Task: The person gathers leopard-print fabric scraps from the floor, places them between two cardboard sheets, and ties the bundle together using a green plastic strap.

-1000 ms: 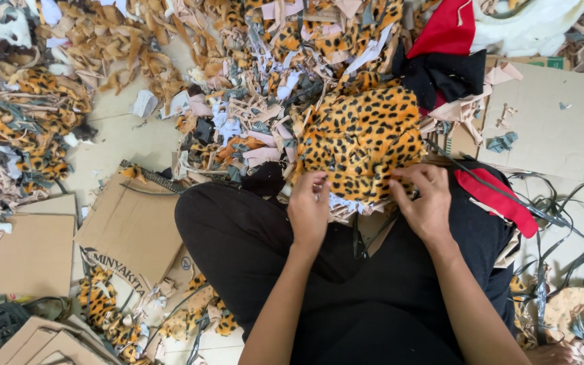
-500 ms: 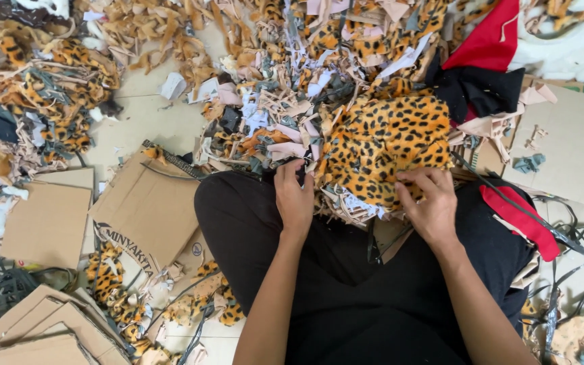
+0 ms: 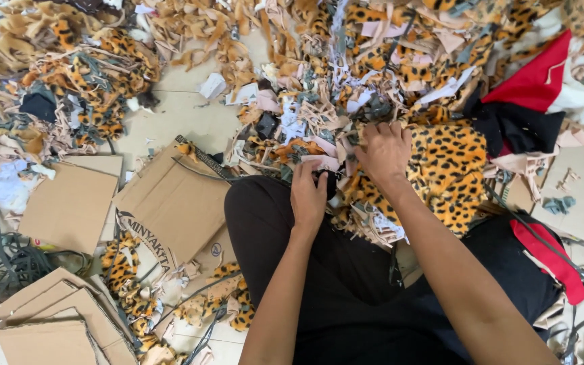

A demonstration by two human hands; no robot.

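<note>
The leopard-print fabric (image 3: 451, 172) lies across the person's lap and the heap of scraps (image 3: 346, 81) just beyond the knees. In the head view, the right hand (image 3: 385, 152) presses down on the fabric's upper left edge with fingers curled into the pile, seemingly gripping the cloth. The left hand (image 3: 309, 196) is closed around pale and dark strips (image 3: 319, 162) at the fabric's left border, near the black trousers (image 3: 272, 216). To sort this well, I judge it best to pinch one layer only, pulling the print clear of loose trimmings. Flattened cardboard (image 3: 170, 203) lies on the floor (image 3: 177, 108) to the left, a red cloth (image 3: 532, 78) beyond the right side.
</note>
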